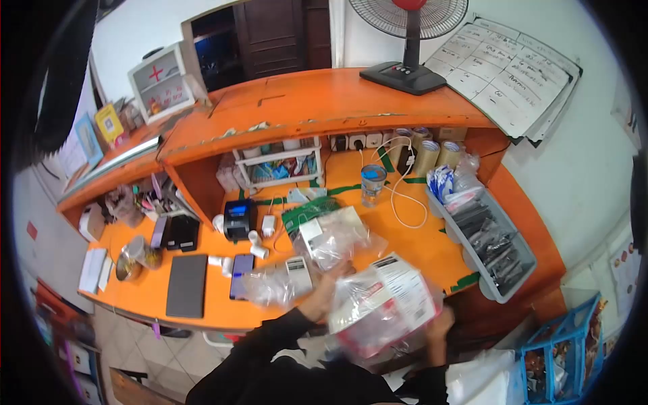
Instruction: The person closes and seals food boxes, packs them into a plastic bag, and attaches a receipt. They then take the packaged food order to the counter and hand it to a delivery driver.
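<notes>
A clear plastic package (pixel 358 304) with red edging and a white printed label (pixel 410 295) is held up in front of my body, tilted and a little blurred. My left hand (pixel 325 289) grips its left side, with the fingers partly hidden by the plastic. At the right edge, my right hand (pixel 440 327) is closed on the same package. Just left of my left hand lies a smaller clear plastic bag (pixel 266 285) with a white label. Beyond the hands, another clear plastic packet (pixel 331 246) rests by a green packet (pixel 307 214).
A grey bin (pixel 498 287) of dark packets stands on the right. A lidded water cup (pixel 372 185) stands near a white cable. Leftward are a black label printer (pixel 239 219), a phone (pixel 241 275) and a dark laptop (pixel 187 286). A fan (pixel 407 75) sits on the upper ledge.
</notes>
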Available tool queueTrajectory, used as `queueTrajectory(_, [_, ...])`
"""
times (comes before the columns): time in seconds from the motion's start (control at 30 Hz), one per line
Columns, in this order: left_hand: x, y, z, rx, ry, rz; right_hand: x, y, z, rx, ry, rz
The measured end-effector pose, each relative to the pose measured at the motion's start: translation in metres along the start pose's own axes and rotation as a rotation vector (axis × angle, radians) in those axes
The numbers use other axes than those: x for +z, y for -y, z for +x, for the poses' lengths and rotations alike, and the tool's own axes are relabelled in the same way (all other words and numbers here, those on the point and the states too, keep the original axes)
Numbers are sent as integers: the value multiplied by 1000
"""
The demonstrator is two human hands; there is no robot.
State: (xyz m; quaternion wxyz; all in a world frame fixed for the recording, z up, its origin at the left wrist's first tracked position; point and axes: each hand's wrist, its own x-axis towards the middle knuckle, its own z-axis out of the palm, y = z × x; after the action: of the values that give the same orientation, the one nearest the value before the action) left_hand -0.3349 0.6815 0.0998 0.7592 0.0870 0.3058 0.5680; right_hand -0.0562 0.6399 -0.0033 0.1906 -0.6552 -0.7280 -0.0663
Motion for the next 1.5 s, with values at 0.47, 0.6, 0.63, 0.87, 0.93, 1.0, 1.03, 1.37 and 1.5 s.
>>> queueTrajectory(0.47, [-31,64,105,875,495,1807,48,-146,74,421,-363,-482])
queueTrajectory(0.6, [-28,88,119,955,449,1919,61,-141,87,462,-355,-522])
queueTrajectory(0.63, [-23,94,122,919,439,1926,64,-141,90,456,-388,-554])
queueTrajectory(0.87, [4,112,149,834,689,1679,55,-131,108,572,-279,-418])
queueTrajectory(0.93, [-6,102,141,755,812,1597,57,-125,109,453,-455,-325])
queueTrajectory(1.0, [-10,64,119,841,812,1688,58,-92,110,165,-551,110])
queueTrajectory(1.03, [-13,45,107,1039,659,1794,53,-62,105,28,-584,330])
queueTrajectory(1.37, [-113,-59,117,761,-84,1922,78,-17,125,48,-399,159])
queueTrajectory(1.5, [-88,-46,117,534,-79,1620,86,-38,150,59,-338,267])
